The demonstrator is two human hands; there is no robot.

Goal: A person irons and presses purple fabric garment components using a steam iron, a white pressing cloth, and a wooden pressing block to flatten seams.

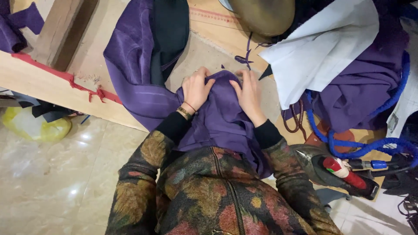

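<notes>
wooden table [39,82] | on it: purple fabric [130,65], white paper [322,48], blue hose [370,146], probably an iron [335,172]

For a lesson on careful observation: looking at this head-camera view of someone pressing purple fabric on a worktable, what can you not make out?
- Head view: the left hand's fingertips, curled into the purple fabric.
- Head view: the right hand's palm, flat against the fabric.
- Head view: the iron's soleplate, facing away.
- Head view: the brass-coloured round object, cut off by the top edge.
- Head view: the yellow bag's contents, partly under the table.

Steam iron [337,172] rests at bench edge, right; blue hose [365,146] loops beside it. White paper pattern [322,48] overlies purple cloth heap [370,91]. Yellow bag [32,126] (crumpled) on floor, left.
</notes>
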